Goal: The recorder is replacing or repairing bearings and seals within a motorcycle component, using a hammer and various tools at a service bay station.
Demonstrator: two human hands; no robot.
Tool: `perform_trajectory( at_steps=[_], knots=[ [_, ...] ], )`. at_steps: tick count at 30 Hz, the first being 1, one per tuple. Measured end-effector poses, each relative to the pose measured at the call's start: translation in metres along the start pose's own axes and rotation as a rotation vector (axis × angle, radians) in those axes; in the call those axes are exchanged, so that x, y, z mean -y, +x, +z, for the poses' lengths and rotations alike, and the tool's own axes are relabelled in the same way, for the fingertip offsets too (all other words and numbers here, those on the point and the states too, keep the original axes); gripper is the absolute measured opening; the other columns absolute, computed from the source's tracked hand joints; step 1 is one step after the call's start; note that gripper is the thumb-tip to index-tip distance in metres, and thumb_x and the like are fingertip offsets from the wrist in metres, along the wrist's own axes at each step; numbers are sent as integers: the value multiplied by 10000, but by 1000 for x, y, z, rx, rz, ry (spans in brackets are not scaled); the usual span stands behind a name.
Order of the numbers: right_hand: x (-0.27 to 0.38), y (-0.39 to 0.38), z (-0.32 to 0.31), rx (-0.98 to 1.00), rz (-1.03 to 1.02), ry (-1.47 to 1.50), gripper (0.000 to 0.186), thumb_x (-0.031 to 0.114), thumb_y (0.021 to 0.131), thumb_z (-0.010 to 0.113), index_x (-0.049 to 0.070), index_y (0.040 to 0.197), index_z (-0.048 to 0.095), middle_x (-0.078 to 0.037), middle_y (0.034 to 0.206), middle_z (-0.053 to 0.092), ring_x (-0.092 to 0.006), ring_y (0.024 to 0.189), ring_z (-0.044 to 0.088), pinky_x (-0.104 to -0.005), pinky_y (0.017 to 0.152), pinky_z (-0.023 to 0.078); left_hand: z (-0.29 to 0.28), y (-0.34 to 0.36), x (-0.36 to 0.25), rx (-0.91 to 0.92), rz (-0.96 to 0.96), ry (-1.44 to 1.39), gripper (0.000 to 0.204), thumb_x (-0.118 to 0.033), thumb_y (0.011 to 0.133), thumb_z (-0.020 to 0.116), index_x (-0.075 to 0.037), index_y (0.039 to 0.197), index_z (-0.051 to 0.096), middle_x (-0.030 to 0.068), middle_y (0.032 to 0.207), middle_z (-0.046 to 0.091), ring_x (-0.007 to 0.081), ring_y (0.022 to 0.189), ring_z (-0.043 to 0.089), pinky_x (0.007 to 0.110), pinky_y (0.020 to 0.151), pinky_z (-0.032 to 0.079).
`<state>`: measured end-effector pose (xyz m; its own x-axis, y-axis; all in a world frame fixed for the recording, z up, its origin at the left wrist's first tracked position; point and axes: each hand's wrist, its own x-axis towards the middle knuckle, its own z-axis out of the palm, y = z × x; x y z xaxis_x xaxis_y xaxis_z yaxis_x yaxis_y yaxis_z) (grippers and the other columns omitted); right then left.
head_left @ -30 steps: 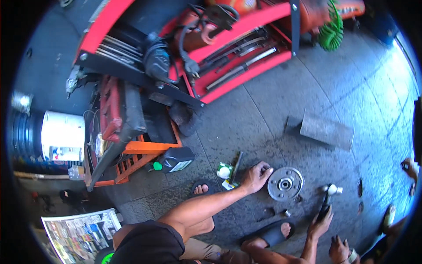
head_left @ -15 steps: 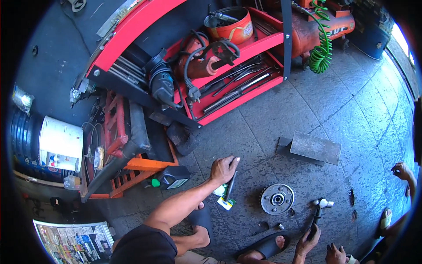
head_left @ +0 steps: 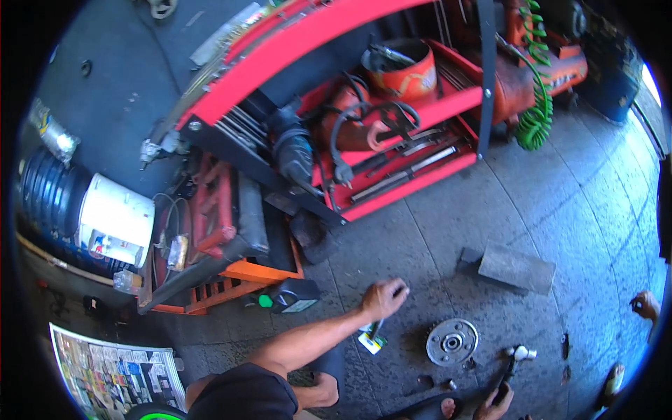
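Note:
My left hand [head_left: 385,299] is closed, its fingers curled round a slim dark rod-like tool [head_left: 376,327], most of it hidden by the hand. Below that hand lies a small white, green and yellow packet [head_left: 371,341]. A round metal hub with a toothed rim and a central bore [head_left: 452,342] rests flat on the floor between my hands. My right hand [head_left: 495,404], at the lower edge, grips the dark handle of a hammer [head_left: 521,353] with a silvery head. Near the hub is a small metal piece, possibly a socket [head_left: 451,384].
An angled metal plate [head_left: 518,267] lies beyond the hub. A red tool shelf [head_left: 413,178] holds a grinder [head_left: 292,157] and a bucket [head_left: 399,70]. A dark bottle with a green cap [head_left: 295,295] stands by an orange frame. Another person's hand [head_left: 645,305] shows at right.
The view has shifted, so the surroundings sit lower and farther right. My left hand has turned, with less of the rod showing. My right hand still holds the hammer.

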<state>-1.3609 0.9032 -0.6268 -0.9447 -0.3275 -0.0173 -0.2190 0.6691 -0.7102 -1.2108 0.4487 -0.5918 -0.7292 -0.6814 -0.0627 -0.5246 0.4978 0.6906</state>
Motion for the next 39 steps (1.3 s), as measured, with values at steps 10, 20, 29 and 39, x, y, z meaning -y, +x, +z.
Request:
perform_trajectory(
  at_steps=[10,20,29,39],
  knots=[
    [56,27,11,-49,-4,170,200,59,938,606,-24,1116,645,-154,993,644,-266,920,641,-359,845,502,-3,-27,-18,77,120,111,377,-386,988,572,-83,778,649,183,675,628,450,680,618,548,692,475],
    [115,49,67,406,424,548,391,208,948,681,-66,1221,621,-170,1106,699,-215,1017,661,-343,912,517,52,-65,-42,408,-320,-175,527,-305,924,700,32,1303,555,153,971,703,221,821,690,356,751,555],
    [130,44,72,427,564,559,315,107,876,743,-56,1128,647,-78,884,693,-127,812,634,-299,761,536,67,-58,-61,503,-514,-388,621,-211,917,729,123,1362,453,122,991,689,144,867,657,279,759,529],
    [156,36,69,421,469,578,272,79,858,748,-41,1080,646,-46,822,660,-93,720,595,-275,668,528,56,-49,-55,576,-583,-627,519,-128,942,668,84,1368,461,161,1192,642,184,1083,634,304,962,507]
  ],
)
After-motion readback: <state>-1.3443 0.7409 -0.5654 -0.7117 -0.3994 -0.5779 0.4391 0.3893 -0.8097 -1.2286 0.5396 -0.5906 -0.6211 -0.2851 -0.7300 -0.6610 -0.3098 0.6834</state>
